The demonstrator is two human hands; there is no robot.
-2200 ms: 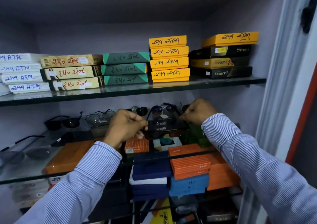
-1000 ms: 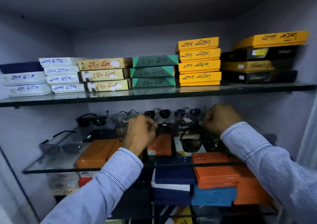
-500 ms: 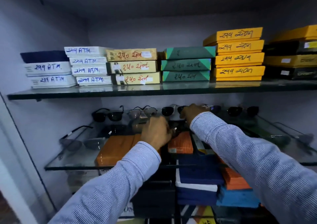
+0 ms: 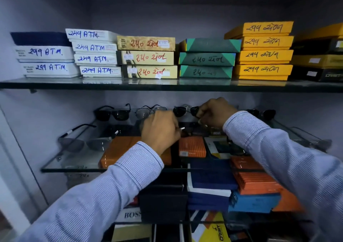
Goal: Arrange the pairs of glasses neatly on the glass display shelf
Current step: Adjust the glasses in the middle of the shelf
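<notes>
Fingers (image 4: 201, 111) of my right hand (image 4: 216, 112) pinch the dark sunglasses (image 4: 179, 111) at frame centre on the glass shelf (image 4: 74, 167); my left hand (image 4: 160, 128) is curled into a fist, and I cannot tell whether it holds anything.

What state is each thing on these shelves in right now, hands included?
Left hand: closed, knuckles toward camera.
Right hand: pinching the dark sunglasses.
Black sunglasses: standing at the back, arms unfolded.
Clear glasses: standing beside them.
Grey sunglasses: lying near the glass shelf front.
</notes>
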